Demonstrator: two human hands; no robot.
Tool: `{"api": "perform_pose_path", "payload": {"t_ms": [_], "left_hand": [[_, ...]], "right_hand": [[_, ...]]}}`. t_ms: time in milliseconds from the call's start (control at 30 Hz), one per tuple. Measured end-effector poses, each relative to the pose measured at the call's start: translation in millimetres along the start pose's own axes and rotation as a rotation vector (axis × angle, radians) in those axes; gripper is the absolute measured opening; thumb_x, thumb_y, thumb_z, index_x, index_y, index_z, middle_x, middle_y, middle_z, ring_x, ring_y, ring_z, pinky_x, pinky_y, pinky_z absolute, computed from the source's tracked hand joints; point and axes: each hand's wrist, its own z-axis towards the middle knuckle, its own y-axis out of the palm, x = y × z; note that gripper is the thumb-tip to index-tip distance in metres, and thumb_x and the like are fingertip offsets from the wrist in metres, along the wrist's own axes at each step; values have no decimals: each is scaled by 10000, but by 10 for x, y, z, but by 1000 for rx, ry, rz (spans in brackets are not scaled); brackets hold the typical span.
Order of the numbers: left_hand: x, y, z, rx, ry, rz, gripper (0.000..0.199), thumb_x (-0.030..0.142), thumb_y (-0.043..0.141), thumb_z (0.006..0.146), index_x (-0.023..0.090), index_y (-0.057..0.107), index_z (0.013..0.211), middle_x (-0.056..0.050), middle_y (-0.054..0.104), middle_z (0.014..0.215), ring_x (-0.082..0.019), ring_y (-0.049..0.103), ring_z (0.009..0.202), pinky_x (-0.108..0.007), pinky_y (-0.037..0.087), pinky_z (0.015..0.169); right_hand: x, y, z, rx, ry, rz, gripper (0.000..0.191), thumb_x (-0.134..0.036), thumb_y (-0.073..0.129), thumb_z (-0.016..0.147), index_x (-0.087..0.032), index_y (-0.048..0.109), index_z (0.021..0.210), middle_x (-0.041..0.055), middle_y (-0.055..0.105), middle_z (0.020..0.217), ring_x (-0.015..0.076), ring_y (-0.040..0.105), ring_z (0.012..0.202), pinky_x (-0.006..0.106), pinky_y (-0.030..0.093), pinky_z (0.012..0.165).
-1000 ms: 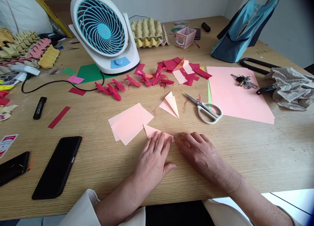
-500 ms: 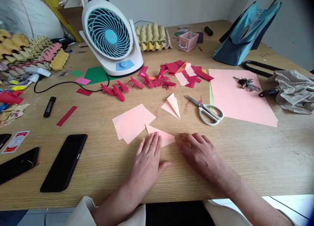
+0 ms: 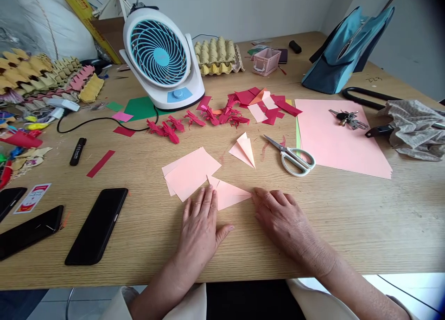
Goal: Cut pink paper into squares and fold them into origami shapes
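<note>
A light pink folded paper (image 3: 230,195), shaped like a pointed triangle, lies flat on the table before me. My left hand (image 3: 200,220) rests on its left end with fingers stretched out and the thumb apart. At the sharp right tip, my right hand (image 3: 280,218) has its thumb and index finger closed on the paper's point. Two pink paper rectangles (image 3: 193,171) overlap just beyond my left fingers. Another folded pink paper (image 3: 244,150), with a raised pleat, sits farther back. To its right are white-handled scissors (image 3: 295,161), blades pointing away to the left.
Red paper cutouts (image 3: 203,118) and scraps stretch across the middle back, before a white fan (image 3: 160,55). Keys (image 3: 349,119) lie on large pink sheets (image 3: 333,148) at right. A blue bag (image 3: 342,55) stands behind. Phones (image 3: 97,227) and a black marker (image 3: 78,151) lie left.
My left hand has slid left and toward me along the folded paper, uncovering more of it. My right hand stays at the tip. The whole view has shifted slightly.
</note>
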Motion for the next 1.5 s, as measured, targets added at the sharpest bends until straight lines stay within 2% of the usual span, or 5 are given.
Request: {"api": "perform_pose_path", "payload": {"t_ms": [433, 633, 1033, 1333, 1500], "left_hand": [[-201, -474, 424, -4, 80, -124, 326, 283, 477, 943, 194, 538, 1251, -117, 584, 1263, -272, 523, 1166, -439, 393, 963], [-173, -367, 752, -108, 174, -142, 250, 275, 576, 890, 195, 578, 1126, -99, 585, 1162, -257, 535, 1075, -394, 394, 882], [-215, -371, 908, -249, 42, -432, 134, 250, 692, 693, 194, 571, 697, -8, 601, 767, -203, 558, 769, -314, 306, 731], [81, -481, 1090, -105, -27, -1316, 278, 408, 675, 754, 162, 551, 713, 27, 527, 682, -122, 475, 649, -238, 355, 607], [356, -260, 1139, -83, -139, -1846, 387, 467, 726, 730, 144, 581, 886, -43, 644, 866, -173, 592, 808, -288, 453, 742]], "right_hand": [[78, 34, -8, 78, 162, 287, 302, -212, 497, 937, -81, 581, 1196, 167, 602, 1141, 276, 553, 992, 434, 499, 859], [137, 3, -6, 125, 255, 489, 224, -198, 465, 955, -143, 606, 1121, 121, 593, 1085, 234, 572, 970, 398, 500, 896], [159, 12, -7, 166, 247, 580, 191, -157, 477, 933, -169, 647, 1019, 101, 604, 1038, 211, 582, 937, 377, 497, 869], [321, -9, 61, 157, 415, 1139, 379, -332, 552, 890, -170, 504, 1229, 84, 639, 1013, 160, 624, 783, 318, 519, 712], [435, -125, 334, 12, 454, 1309, 364, -454, 652, 796, -163, 564, 996, 15, 618, 801, 128, 555, 661, 238, 420, 563]]}}
